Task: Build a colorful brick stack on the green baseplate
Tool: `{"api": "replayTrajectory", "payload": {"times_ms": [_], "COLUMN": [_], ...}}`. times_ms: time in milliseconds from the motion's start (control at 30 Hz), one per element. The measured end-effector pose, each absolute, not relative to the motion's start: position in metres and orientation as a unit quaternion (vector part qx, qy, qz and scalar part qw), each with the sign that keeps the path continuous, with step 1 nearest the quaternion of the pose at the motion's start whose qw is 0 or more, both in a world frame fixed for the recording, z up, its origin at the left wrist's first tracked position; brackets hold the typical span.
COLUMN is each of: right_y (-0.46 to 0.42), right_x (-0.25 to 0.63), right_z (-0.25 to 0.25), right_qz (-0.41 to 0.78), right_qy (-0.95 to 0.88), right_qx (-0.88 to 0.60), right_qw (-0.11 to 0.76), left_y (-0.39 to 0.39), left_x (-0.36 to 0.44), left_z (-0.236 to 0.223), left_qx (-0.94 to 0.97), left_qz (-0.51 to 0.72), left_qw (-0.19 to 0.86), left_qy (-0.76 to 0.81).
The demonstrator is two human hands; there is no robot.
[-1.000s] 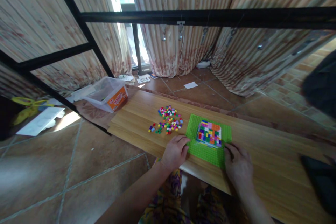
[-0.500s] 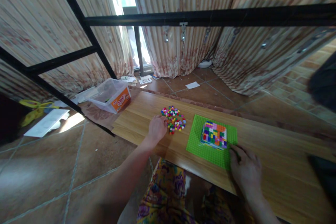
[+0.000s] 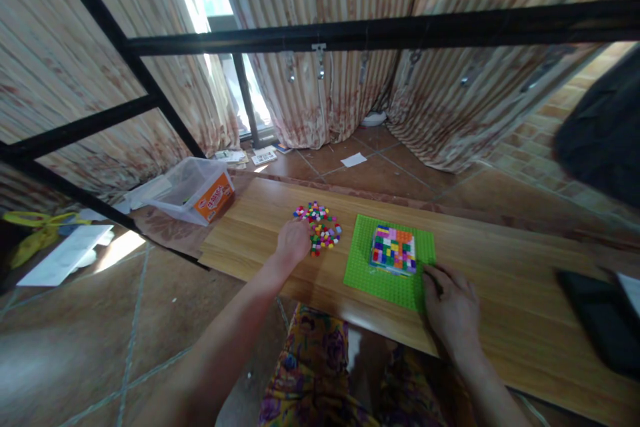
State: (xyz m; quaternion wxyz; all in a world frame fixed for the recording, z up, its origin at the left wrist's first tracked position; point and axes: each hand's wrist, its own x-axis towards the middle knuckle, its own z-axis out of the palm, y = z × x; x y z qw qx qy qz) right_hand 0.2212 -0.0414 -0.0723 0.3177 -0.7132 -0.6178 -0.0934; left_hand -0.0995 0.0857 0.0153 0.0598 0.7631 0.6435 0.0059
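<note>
My left hand [image 3: 294, 240] reaches to the left side of a loose pile of small coloured toy bricks [image 3: 326, 235]. Its fingers are drawn together at the bricks, and the fingertips are too small to show what is between them. A green baseplate [image 3: 357, 267] lies flat on the wooden table, right of the pile. On it stands a low square block of stacked multicoloured bricks [image 3: 394, 250]. My right hand [image 3: 451, 303] is at the baseplate's right edge with curled fingers, closed on that edge close to the stacked block.
A clear plastic box [image 3: 187, 190] with an orange label stands beyond the table's left end. A dark flat device [image 3: 597, 320] lies on the table [image 3: 505, 267] at the right. A black metal frame bar [image 3: 350, 37] crosses in front of the curtains.
The whole view has shifted, so the table things appear farther left and more of the dark device shows. Both hands stay at about the same places by the pile and the baseplate.
</note>
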Motion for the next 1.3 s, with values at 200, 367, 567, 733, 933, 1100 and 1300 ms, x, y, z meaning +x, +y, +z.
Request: {"api": "replayTrajectory", "payload": {"times_ms": [200,367,567,733,933,1100,1300], "right_y": [-0.042,-0.042,-0.042,-0.042,-0.042,-0.042,-0.043], "right_x": [0.221,0.221,0.221,0.220,0.221,0.220,0.219], "right_z": [-0.073,-0.073,-0.071,-0.071,-0.071,-0.071,-0.069], "right_qz": [-0.087,-0.086,-0.084,-0.087,-0.084,-0.083,-0.073], "right_qy": [-0.617,-0.617,-0.618,-0.617,-0.618,-0.613,-0.616], "right_qx": [-0.712,-0.715,-0.718,-0.718,-0.715,-0.715,-0.715], "right_qw": [0.323,0.317,0.310,0.311,0.317,0.325,0.323], "left_y": [0.082,0.078,0.082,0.082,0.075,0.076,0.083], "left_x": [-0.101,-0.101,-0.093,-0.088,-0.080,-0.071,-0.065], "left_z": [0.011,0.014,0.021,0.017,0.016,0.025,0.029], "left_qx": [0.770,0.771,0.755,0.753,0.730,0.725,0.726], "left_qz": [0.043,0.049,-0.002,-0.013,0.006,-0.008,-0.018], "left_qw": [0.063,0.080,0.095,0.064,0.054,0.071,0.070], "left_qy": [0.634,0.629,0.649,0.654,0.681,0.685,0.684]}}
